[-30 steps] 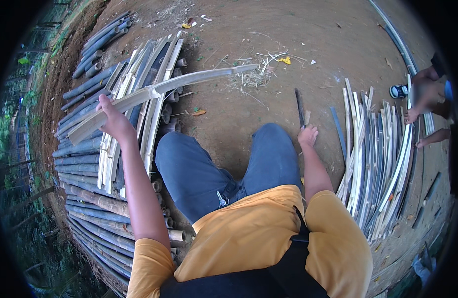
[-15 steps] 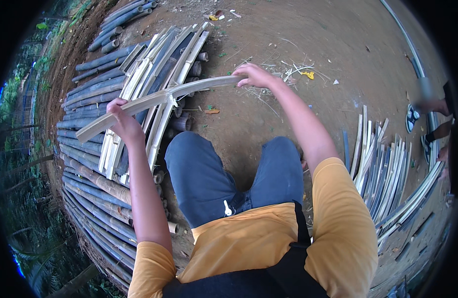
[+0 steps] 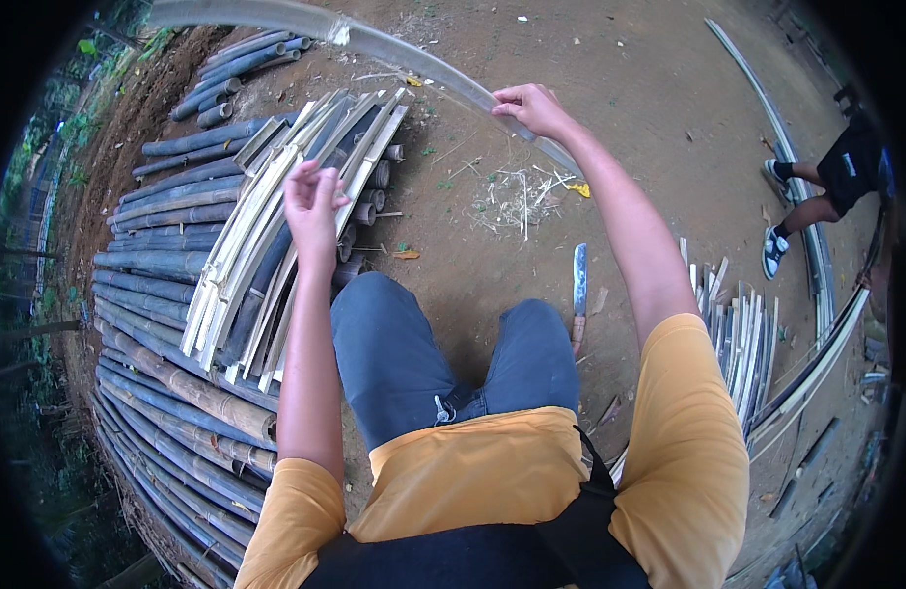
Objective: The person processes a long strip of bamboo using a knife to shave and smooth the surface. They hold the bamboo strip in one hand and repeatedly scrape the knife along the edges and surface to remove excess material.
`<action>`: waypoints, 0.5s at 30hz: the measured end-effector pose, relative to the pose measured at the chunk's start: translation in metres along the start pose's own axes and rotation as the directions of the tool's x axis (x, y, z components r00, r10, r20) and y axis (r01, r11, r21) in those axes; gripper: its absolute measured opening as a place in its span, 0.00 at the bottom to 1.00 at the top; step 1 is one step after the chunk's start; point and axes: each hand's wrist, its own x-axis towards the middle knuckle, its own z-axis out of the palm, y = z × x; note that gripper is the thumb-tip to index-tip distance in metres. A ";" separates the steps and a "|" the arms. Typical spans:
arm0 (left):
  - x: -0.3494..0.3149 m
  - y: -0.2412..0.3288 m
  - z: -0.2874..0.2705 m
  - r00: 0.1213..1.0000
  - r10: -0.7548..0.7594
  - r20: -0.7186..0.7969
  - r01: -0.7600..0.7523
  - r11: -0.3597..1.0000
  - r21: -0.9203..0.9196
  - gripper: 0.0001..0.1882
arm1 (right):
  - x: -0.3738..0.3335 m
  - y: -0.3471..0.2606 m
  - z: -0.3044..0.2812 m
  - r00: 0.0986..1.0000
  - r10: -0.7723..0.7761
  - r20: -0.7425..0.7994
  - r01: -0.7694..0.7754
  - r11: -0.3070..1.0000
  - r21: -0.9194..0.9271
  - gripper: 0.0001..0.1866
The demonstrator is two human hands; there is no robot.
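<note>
Strip (image 3: 413,58) higher now, left fingers (image 3: 299,181) released

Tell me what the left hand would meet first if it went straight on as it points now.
The left hand would probably meet the stacked split bamboo strips first; if it passes above them, perhaps the long curved strip. Depth is unclear.

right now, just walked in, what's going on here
A seated person in a yellow shirt has a long bamboo strip pinched near one end in the right hand. The left hand looks empty, fingers loosely curled, over the split pieces that lie across the poles. A knife lies on the ground near the right knee, with shavings farther ahead. Another person is at the far right.
</note>
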 end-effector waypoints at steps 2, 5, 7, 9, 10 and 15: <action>-0.028 -0.018 0.028 0.976 -0.123 0.177 0.128 0.992 -0.017 0.13 | 0.009 -0.011 -0.024 0.999 0.014 -0.031 -0.009 0.988 0.152 0.17; -0.080 -0.046 0.076 0.814 -0.280 0.509 0.318 0.948 0.013 0.13 | 0.028 -0.008 -0.048 1.000 0.007 0.002 -0.007 0.891 0.454 0.19; -0.111 -0.056 0.094 0.660 -0.323 0.679 0.415 0.909 0.029 0.15 | 0.033 -0.024 -0.059 0.998 0.045 -0.035 -0.020 0.857 0.515 0.18; -0.130 -0.061 0.097 0.584 -0.340 0.737 0.448 0.892 0.056 0.18 | 0.038 -0.039 -0.055 0.994 0.084 -0.075 -0.025 0.815 0.578 0.17; -0.136 -0.061 0.096 0.567 -0.359 0.742 0.443 0.892 0.092 0.20 | 0.042 -0.046 -0.048 0.992 0.104 -0.076 -0.033 0.771 0.635 0.16; -0.128 -0.066 0.075 0.624 -0.435 0.649 0.401 0.891 0.212 0.28 | 0.048 -0.051 0.005 0.967 0.252 -0.040 -0.101 0.520 0.848 0.15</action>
